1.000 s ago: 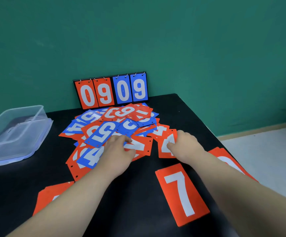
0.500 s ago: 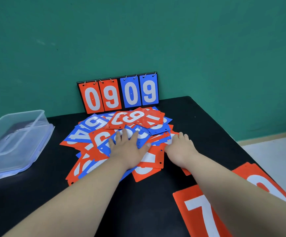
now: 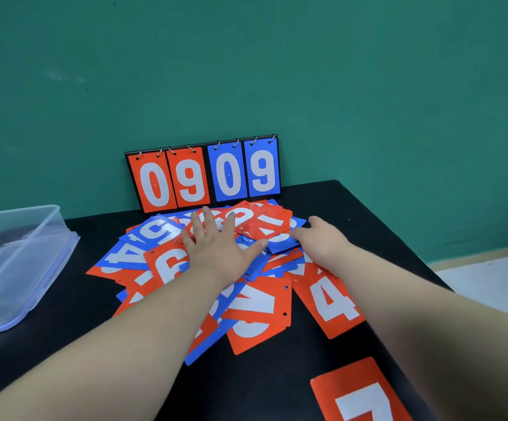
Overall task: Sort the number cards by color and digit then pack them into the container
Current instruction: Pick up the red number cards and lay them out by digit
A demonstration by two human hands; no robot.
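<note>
while the left hand [image 3: 216, 247] lies flat on top of the messy pile of number cards [image 3: 255, 302] with its fingers spread wide, the right hand [image 3: 322, 238] sits at the pile's right edge, fingers down against the blue cards there, and honestly i can't tell if it's pinching one or just touching. the red and blue cards are heaped mid black counter [image 3: 277, 384], right in front of a flip scoreboard [image 3: 204, 174] reading 09 09. a red 4 card [image 3: 328, 302] pokes out on the heap's right, a red 7 card [image 3: 359, 396] lies apart nearer the camera, and the clear container [image 3: 18, 253] sits well off left.
</note>
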